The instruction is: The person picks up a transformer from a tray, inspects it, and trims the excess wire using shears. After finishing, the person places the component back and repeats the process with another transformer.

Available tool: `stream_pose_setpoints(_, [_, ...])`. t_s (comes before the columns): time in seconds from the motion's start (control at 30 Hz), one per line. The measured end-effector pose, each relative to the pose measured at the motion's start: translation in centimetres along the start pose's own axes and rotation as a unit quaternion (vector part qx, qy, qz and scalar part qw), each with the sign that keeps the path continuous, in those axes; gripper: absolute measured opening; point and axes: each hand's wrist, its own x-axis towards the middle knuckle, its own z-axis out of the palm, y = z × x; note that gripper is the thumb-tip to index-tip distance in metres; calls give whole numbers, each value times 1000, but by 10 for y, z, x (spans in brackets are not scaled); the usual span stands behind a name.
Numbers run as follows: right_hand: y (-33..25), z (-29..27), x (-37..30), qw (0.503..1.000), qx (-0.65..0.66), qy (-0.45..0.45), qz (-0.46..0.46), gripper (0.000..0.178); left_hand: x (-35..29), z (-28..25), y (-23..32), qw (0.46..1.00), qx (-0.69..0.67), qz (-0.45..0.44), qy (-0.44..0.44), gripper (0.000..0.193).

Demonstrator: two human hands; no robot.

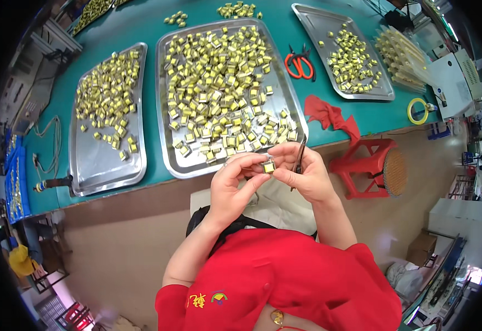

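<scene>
Just past the near edge of the table, both my hands meet around one small yellow-wrapped transformer [268, 166] with metal-coloured sides. My left hand [231, 185] pinches it between thumb and fingertips. The thumb of my right hand [310, 174] touches its other side. Dark slim tweezers [300, 157] lie in my right hand, pointing up and away from the part. Beyond my hands, a large metal tray [162, 110] carries a spread of many similar transformers [213, 83]. Fine details of the held part are too small to make out.
More transformers lie in a left tray [106, 171] and a right tray [371, 95]. Orange-handled cutters [299, 65], a red cloth [329, 115], bundled plastic tubes [401, 58] and a yellow tape roll [417, 111] are on the green table [268, 10]. A red stool [362, 168] stands at the right.
</scene>
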Motion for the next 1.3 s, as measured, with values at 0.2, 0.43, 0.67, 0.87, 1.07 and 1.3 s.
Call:
stream_pose_setpoints(0.2, [24,6,-12,999,22,28,10,29,-21,-1,-14,999,-23,-22,37,32])
stream_pose_setpoints(0.43, [40,3,-14,994,96,36,38,32,-22,-2,-18,999,-3,-24,41,34])
stream_pose_setpoints(0.67, [46,2,-17,986,141,48,76,29,-20,0,-20,995,92,14,38,32])
stream_pose_setpoints(0.87, [51,0,-18,980,174,47,83,29,-20,1,-20,994,104,18,36,32])
stream_pose_setpoints(1.07, [50,0,-18,981,168,50,85,30,-21,2,-21,993,112,20,38,32])
stream_pose_setpoints(1.3, [46,3,-23,995,46,90,8,32,-22,7,-18,999,44,-17,25,31])
